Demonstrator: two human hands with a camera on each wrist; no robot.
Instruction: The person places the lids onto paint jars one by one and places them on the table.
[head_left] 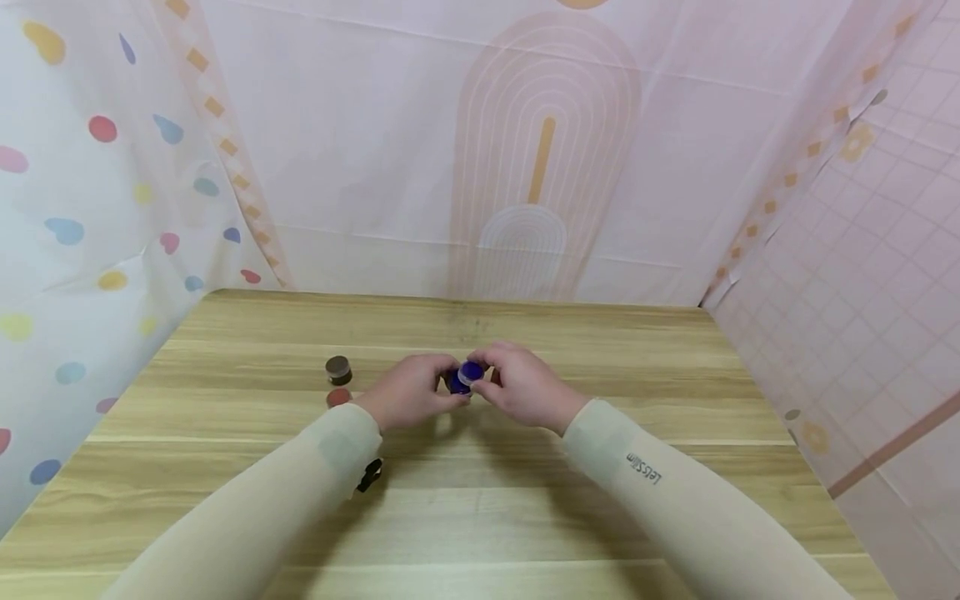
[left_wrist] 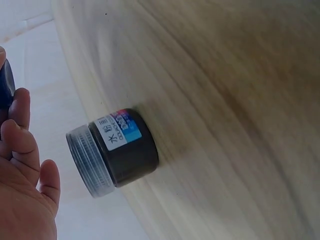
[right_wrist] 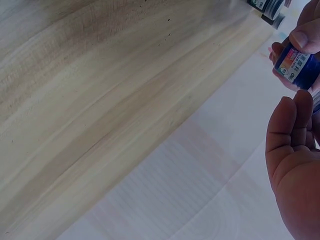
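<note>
Above the middle of the table, my left hand (head_left: 411,392) holds a small blue gouache paint jar (head_left: 458,386) by its body. The thumb and fingers of my right hand (head_left: 529,388) pinch its clear ridged lid (head_left: 471,372), which looks blue on top. Whether the lid is loose from the jar or still seated, I cannot tell. In the right wrist view the jar (right_wrist: 296,67) shows a printed label and is tilted, with fingers covering part of it. Only a blue edge of it (left_wrist: 6,85) appears in the left wrist view.
Left of my left hand stand a dark paint jar (head_left: 339,370) and a reddish-topped jar (head_left: 339,397), partly behind the wrist. A black object (head_left: 370,475) shows beside the left sleeve. Patterned cloth (head_left: 360,150) hangs behind the wooden table (head_left: 600,329) and at both sides.
</note>
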